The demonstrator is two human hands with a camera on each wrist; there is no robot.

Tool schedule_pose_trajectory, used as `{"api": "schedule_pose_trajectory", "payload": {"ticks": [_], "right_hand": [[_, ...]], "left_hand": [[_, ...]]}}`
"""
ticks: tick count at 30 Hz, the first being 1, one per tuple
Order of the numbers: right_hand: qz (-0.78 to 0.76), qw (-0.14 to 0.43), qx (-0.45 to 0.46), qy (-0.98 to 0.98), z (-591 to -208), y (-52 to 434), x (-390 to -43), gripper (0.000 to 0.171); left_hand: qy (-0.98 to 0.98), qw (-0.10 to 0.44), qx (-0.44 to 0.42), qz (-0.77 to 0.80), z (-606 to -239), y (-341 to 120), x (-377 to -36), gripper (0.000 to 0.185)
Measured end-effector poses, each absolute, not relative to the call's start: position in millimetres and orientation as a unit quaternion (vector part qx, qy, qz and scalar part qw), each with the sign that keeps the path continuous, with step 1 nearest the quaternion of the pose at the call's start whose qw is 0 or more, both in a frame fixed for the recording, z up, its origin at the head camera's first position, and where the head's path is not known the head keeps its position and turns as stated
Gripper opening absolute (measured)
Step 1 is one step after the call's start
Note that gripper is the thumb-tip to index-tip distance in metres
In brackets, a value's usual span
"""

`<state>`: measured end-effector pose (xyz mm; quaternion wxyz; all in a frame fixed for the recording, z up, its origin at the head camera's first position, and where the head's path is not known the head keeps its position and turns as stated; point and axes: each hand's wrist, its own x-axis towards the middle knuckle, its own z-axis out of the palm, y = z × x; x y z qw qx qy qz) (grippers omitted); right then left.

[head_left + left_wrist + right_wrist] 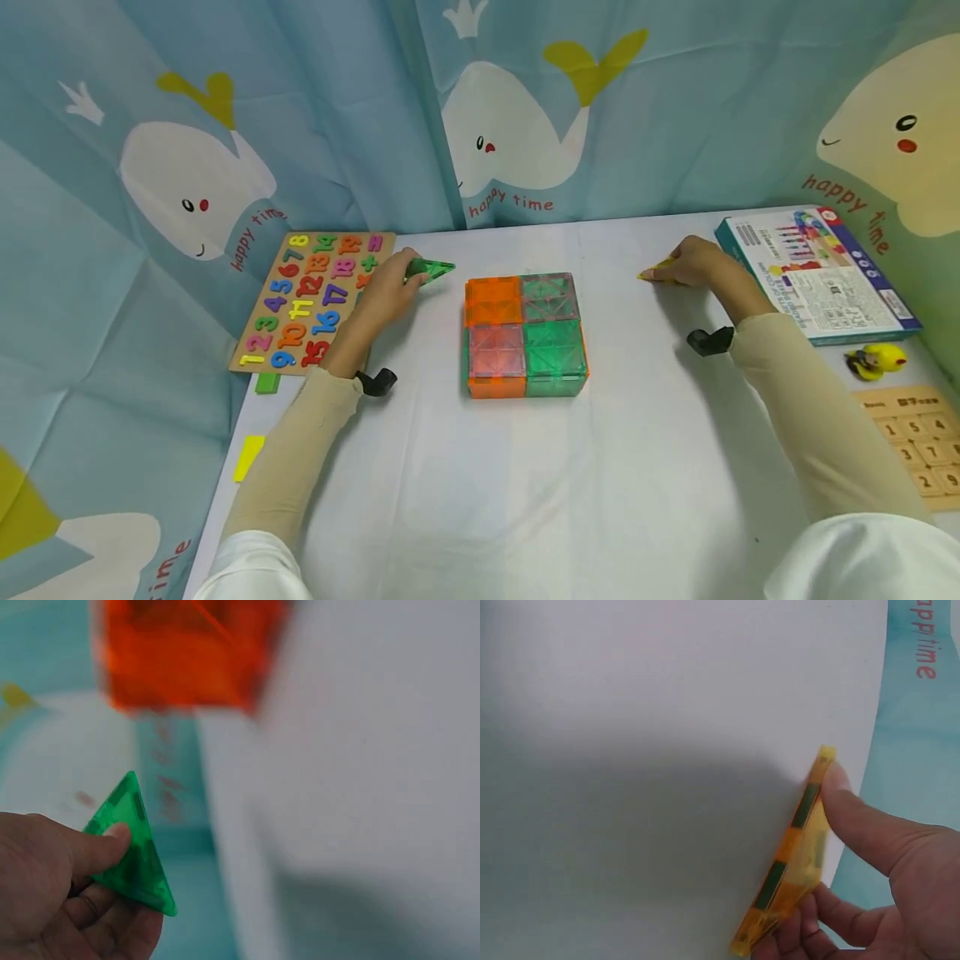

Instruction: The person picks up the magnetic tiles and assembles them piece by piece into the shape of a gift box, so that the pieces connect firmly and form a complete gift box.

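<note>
Pinching a green triangle tile point(133, 851), the left hand point(386, 293); the right hand point(701, 262) grips, seemingly, a yellow tile point(791, 862).

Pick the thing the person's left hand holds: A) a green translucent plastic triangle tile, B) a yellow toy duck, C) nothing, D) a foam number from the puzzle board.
A: the left hand pinches the green translucent plastic triangle tile between thumb and fingers, also visible in the head view.

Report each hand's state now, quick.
Left hand: closed, pinching a green triangle tile.
Right hand: closed, holding a yellow tile on edge.
</note>
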<state>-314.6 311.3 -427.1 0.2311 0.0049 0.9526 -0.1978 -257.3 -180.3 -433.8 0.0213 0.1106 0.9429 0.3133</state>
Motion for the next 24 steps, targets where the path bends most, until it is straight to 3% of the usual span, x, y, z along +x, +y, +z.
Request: {"api": "schedule_pose_trajectory", "payload": {"ticks": [5, 9, 17, 24], "right_hand": [[-0.191, 0.232, 0.002, 0.954, -427.9, 315.5, -310.5, 0.075], [-0.191, 0.235, -0.018, 0.953, -430.0, 315.7, -309.2, 0.069], [-0.272, 0.231, -0.059, 0.932, -435.1, 317.6, -299.3, 0.04], [-0.279, 0.196, -0.094, 0.935, -432.6, 312.2, -280.4, 0.033]], "left_hand": [[0.916, 0.033, 0.183, 0.355, -400.3, -151.1, -216.7, 0.018], [0.916, 0.062, 0.229, 0.323, -396.0, -130.4, -197.2, 0.017], [0.929, 0.056, 0.249, 0.27, -407.4, -113.4, -191.2, 0.019], [0.922, 0.049, 0.262, 0.281, -411.3, -111.4, -191.8, 0.021]]}}
